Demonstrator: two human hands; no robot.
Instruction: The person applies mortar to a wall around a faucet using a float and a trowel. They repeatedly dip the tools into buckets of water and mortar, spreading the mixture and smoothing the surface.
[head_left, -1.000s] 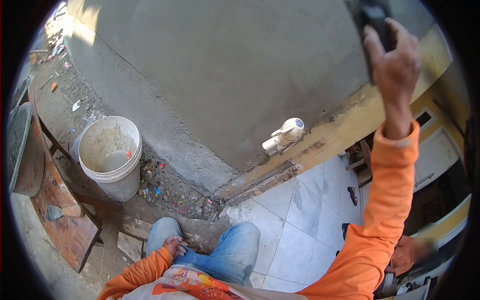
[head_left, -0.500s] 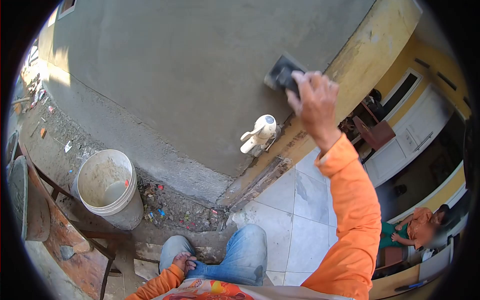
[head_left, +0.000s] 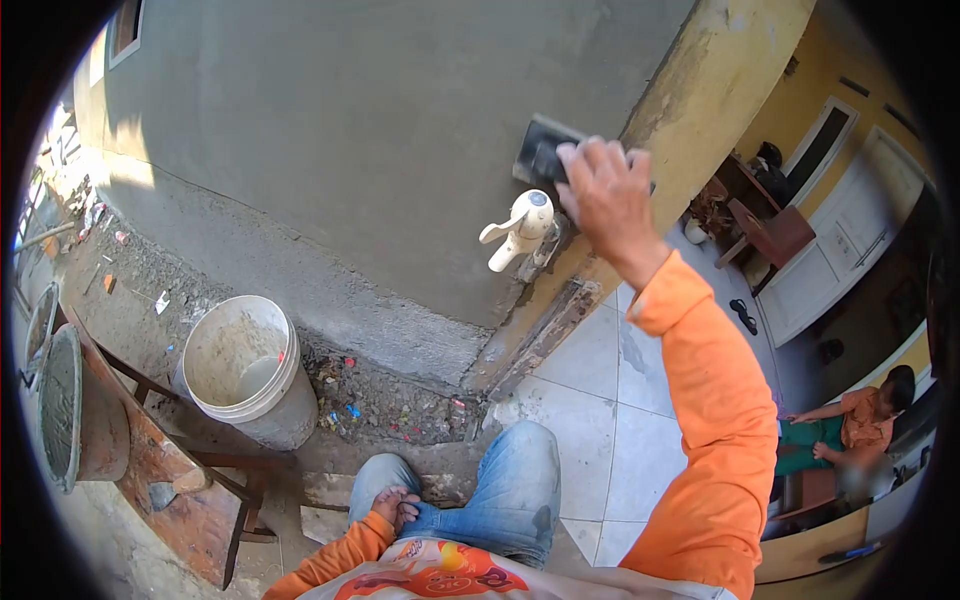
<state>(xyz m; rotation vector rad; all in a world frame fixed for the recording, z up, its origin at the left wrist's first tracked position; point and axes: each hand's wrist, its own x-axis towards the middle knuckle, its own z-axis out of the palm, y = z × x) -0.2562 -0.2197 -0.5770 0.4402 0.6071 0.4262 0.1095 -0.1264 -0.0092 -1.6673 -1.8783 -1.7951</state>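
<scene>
Above the cream plastic tap (head_left: pixel 518 235), the right hand (head_left: pixel 612 200) grips a black rectangular float (head_left: pixel 540 150) at the grey wall (head_left: pixel 350 130); below the tap, the half-open, empty left hand (head_left: pixel 397 507) rests on blue jeans (head_left: pixel 510 500).

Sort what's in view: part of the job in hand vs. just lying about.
Job, likely:
- dark float, held in the right hand
- grey wall it is at
- white bucket
- grey-coated tub
- scraper on the wooden board

Lying about, apparently:
- orange fragment, white scrap, blue scrap on the ground
- dark footwear on the tiles
</scene>
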